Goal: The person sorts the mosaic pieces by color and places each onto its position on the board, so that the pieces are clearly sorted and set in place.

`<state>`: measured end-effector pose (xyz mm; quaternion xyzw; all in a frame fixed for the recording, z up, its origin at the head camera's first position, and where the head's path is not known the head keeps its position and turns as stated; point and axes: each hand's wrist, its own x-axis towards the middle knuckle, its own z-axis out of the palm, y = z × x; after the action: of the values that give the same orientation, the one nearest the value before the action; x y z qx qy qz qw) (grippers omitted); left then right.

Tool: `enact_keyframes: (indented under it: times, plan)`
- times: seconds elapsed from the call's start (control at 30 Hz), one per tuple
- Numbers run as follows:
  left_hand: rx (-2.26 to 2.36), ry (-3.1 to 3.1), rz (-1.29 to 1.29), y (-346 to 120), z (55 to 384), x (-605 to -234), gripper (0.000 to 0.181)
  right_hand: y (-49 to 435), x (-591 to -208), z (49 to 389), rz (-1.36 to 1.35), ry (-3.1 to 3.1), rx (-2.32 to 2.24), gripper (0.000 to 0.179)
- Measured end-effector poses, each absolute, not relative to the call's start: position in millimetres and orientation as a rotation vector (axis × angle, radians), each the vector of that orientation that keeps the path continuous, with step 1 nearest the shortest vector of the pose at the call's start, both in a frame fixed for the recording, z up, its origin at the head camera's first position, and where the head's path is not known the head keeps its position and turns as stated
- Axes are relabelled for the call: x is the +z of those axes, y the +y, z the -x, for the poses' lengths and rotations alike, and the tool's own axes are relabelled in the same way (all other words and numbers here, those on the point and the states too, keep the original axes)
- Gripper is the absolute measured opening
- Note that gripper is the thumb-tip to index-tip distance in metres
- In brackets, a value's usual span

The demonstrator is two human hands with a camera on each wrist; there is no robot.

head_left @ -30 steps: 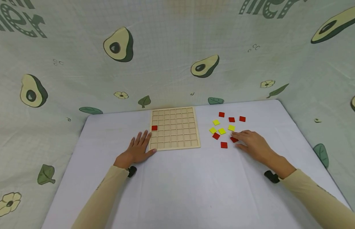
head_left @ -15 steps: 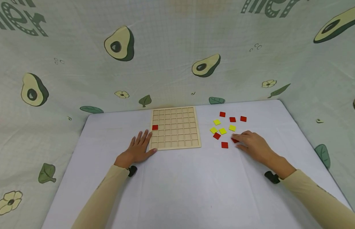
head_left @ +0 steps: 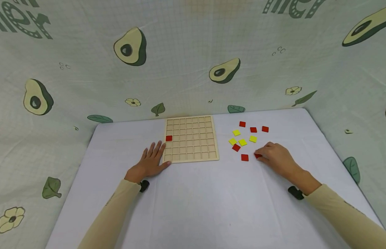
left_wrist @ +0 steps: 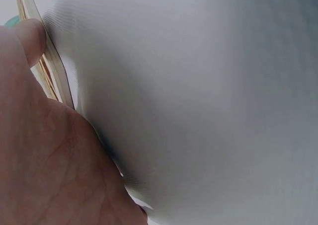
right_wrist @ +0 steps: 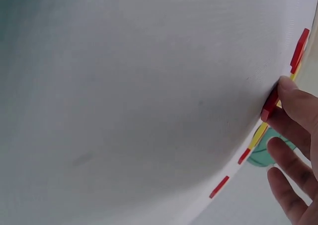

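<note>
Nearer the person than half a second ago, one red tile (right_wrist: 269, 106) is now sitting pinched between the thumb and fingers of the right hand (head_left: 277, 159). White table (head_left: 193, 207) is spreading beneath everything. On its far side, the board (head_left: 193, 140) is lying flat, left of the pinched piece. The left hand (head_left: 149, 164) is resting with fingers straight and spread, gripping nothing, its thumb touching the board's near left corner. Another tile (head_left: 169, 138), red, is occupying a left-column cell. Yellow tiles (head_left: 242, 142) and loose red ones (head_left: 244, 157) are lying scattered near the right hand.
</note>
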<state>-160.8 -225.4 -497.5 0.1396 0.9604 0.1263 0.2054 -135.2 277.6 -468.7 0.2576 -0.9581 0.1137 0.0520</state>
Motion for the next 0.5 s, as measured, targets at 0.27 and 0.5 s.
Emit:
enact_keyframes:
  times: [0.27, 0.5]
  plan:
    - [0.345, 2.686, -0.384, -225.1, 161.1, -498.6, 0.093, 277.9, -468.1, 134.5, -0.889, -2.858, 0.194, 0.028]
    - [0.337, 2.685, -0.372, -224.8, 161.2, -498.5, 0.093, 275.1, -464.5, 135.4, -0.899, -2.818, 0.234, 0.029]
